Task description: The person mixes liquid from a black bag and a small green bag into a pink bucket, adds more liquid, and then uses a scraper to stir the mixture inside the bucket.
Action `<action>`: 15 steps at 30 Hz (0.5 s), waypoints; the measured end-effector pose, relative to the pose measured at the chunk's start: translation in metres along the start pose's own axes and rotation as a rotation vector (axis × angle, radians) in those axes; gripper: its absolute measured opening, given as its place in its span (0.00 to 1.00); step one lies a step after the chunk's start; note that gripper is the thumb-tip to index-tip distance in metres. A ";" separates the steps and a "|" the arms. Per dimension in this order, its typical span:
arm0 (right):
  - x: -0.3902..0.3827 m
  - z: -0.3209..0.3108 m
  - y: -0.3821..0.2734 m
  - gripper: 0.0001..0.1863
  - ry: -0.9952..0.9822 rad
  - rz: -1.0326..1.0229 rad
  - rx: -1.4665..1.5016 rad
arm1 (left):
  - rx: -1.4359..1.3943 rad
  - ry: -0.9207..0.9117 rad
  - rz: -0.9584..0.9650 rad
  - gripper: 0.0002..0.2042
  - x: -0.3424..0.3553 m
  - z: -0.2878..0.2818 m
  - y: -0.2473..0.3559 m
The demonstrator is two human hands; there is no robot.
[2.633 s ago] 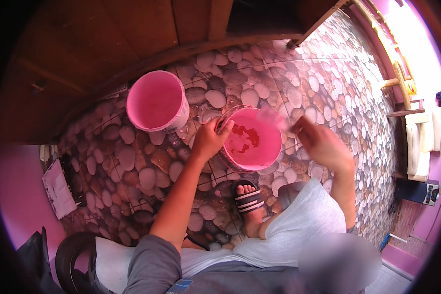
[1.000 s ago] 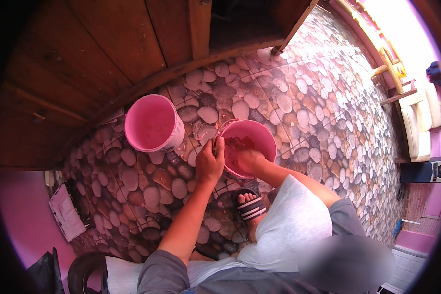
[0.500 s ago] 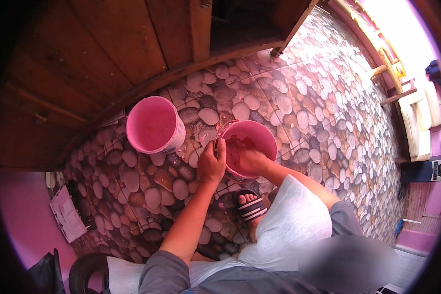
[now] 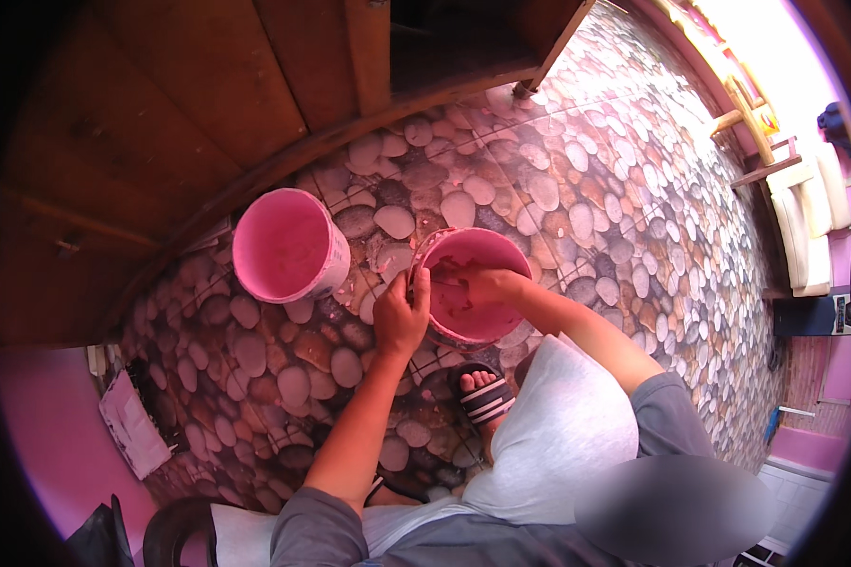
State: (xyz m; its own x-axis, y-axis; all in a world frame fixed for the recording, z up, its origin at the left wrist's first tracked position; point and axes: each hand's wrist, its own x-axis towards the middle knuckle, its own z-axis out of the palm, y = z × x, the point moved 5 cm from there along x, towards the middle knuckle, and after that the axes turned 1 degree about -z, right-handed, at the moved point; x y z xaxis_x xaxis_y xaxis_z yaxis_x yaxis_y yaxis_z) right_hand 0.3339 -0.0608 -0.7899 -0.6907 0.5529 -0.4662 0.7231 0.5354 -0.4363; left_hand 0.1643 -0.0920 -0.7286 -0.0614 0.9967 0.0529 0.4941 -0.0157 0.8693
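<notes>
A pink-lined bucket [image 4: 506, 255] stands on the floor in front of me, its inside wall smeared with pink and darker red patches. My left hand [image 4: 402, 314] is closed on its left rim, the thumb on top at the edge. Down inside the bucket is my right hand [image 4: 487, 286], its fingers drawn together near dark red matter at the inner left wall. Whatever those fingers hold is too small and shaded to make out. To the left, apart from both hands, a second bucket [image 4: 329, 269] with a white outside and pink-coated inside stands upright.
Large brown wooden furniture [image 4: 180, 104] runs along the far left side. Pebble-patterned tiles [image 4: 615, 227] cover the floor, with small pink bits scattered near the buckets. My sandalled foot [image 4: 482, 392] is just below the bucket. A cushioned seat [image 4: 804, 236] stands at the right.
My right hand has shifted up and slightly left inside the bucket, with more of its back showing. My left hand stays on the rim. The view has shifted slightly.
</notes>
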 end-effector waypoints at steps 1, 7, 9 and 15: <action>0.006 0.001 0.002 0.43 -0.073 0.024 0.034 | 0.016 -0.006 0.002 0.18 0.000 -0.001 -0.001; -0.005 -0.003 -0.023 0.43 0.000 0.243 -0.055 | 0.035 0.010 0.007 0.18 0.000 -0.002 -0.001; -0.012 -0.019 -0.038 0.42 -0.026 0.338 -0.080 | 0.033 0.015 0.012 0.18 0.000 -0.002 -0.002; -0.021 -0.026 -0.045 0.24 -0.042 0.402 -0.209 | 0.026 -0.004 -0.025 0.19 -0.002 0.000 0.004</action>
State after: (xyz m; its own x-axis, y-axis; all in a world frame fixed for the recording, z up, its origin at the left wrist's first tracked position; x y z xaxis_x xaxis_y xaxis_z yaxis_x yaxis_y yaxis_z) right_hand 0.3156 -0.0797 -0.7404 -0.3509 0.7193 -0.5995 0.9138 0.4028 -0.0517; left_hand 0.1658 -0.0940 -0.7253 -0.0705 0.9971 0.0295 0.5151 0.0111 0.8571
